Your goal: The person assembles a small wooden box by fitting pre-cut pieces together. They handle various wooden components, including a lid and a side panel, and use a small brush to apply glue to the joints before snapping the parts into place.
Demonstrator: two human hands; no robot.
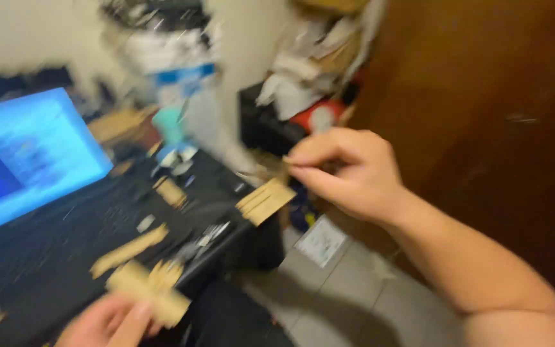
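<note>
The whole picture is motion-blurred. My right hand (348, 170) is raised over the right end of a black table (46, 257), its thumb and fingers pinched on a small flat tan cardboard piece (266, 200) that hangs from the fingertips. At the bottom left, my left hand (107, 321) grips another tan cardboard piece (149, 289) with jagged edges. More tan cardboard strips (130, 249) lie on the table between the two hands.
A lit blue laptop screen (24, 154) stands at the left. Piles of paper and boxes (316, 58) crowd the back. A brown wooden door (496, 128) fills the right. A white sheet (320, 241) lies on the grey tiled floor.
</note>
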